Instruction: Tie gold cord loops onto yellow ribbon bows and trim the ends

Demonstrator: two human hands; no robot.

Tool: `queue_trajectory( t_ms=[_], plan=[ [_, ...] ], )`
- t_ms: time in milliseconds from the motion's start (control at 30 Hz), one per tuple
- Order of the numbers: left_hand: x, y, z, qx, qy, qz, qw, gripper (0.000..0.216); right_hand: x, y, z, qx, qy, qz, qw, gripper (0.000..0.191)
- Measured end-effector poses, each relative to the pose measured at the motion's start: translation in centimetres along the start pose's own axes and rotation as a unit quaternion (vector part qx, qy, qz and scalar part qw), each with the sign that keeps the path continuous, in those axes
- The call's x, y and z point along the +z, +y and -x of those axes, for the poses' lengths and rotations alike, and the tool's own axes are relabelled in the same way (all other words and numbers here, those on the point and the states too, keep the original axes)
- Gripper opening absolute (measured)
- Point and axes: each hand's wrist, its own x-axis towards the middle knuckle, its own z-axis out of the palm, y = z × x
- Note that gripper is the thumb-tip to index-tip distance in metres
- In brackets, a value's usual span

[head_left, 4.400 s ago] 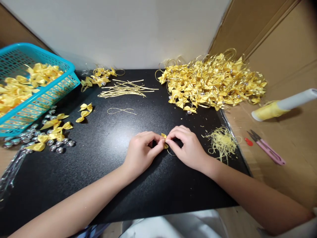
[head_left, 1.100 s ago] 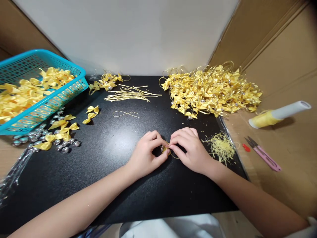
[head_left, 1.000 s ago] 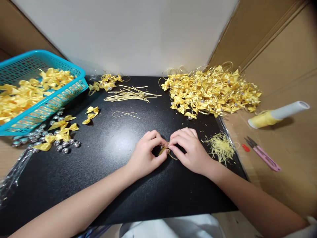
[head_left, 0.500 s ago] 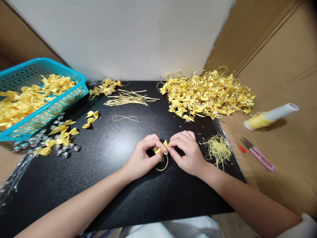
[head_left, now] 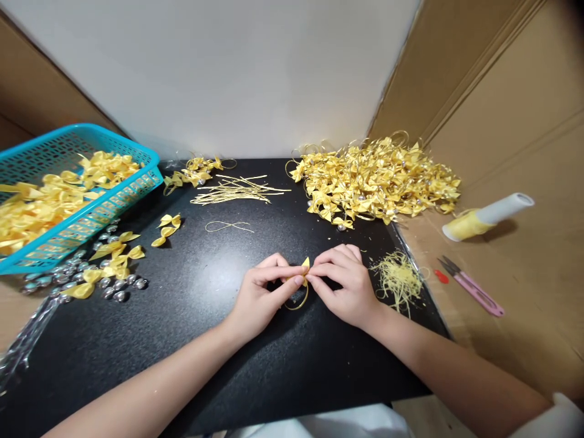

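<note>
Both hands meet over the middle of a black mat (head_left: 191,340). My left hand (head_left: 262,296) and my right hand (head_left: 343,286) pinch a small yellow ribbon bow (head_left: 305,263) between their fingertips. A thin gold cord loop (head_left: 298,302) hangs from the bow just below the fingers. Whether a bead sits on the bow is hidden by the fingers.
A big heap of finished yellow bows (head_left: 374,181) lies at the back right. Cut gold cords (head_left: 235,188) lie at the back middle. A teal basket (head_left: 68,207) of bows stands left, with silver beads (head_left: 109,287) and loose bows beside it. Cord trimmings (head_left: 399,277), pink snips (head_left: 472,287) and a thread spool (head_left: 483,217) are right.
The hands stayed pinched together on the bow. The cord loop, hidden a second ago, now hangs below the fingers. The camera tilted slightly down and left.
</note>
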Motion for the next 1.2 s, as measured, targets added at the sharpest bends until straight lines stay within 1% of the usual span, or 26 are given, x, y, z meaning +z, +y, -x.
queue_trajectory(
  t_ms=[133, 400, 533, 767, 900, 1000, 1200],
  plan=[
    [0.26, 0.33, 0.00, 0.022, 0.015, -0.051, 0.998, 0.015, 0.03, 0.07, 0.03, 0.001, -0.014, 0.006, 1.000, 0.014],
    [0.10, 0.06, -0.20, 0.057, 0.012, -0.158, 0.986, 0.012, -0.01, 0.14, 0.12, 0.027, -0.128, 0.007, 0.991, 0.015],
    [-0.17, -0.27, -0.39, 0.073, -0.006, -0.206, 0.976, 0.010, -0.12, 0.17, 0.15, 0.030, -0.162, 0.002, 0.986, 0.015],
    [-0.14, -0.16, -0.43, 0.085, -0.027, -0.250, 0.964, 0.011, -0.16, 0.00, 0.12, 0.039, -0.162, -0.012, 0.986, 0.013],
    [-0.13, -0.01, -0.48, 0.076, -0.029, -0.239, 0.968, 0.012, -0.26, 0.19, -0.06, 0.059, -0.151, -0.048, 0.986, 0.008],
    [-0.22, 0.00, -0.57, 0.069, -0.036, -0.229, 0.970, 0.010, -0.28, 0.46, -0.20, 0.071, -0.155, -0.072, 0.983, 0.004],
    [-0.47, -0.02, -0.64, 0.045, -0.042, -0.190, 0.980, 0.011, -0.18, 0.84, -0.24, 0.084, -0.164, -0.083, 0.979, 0.004]
  ],
)
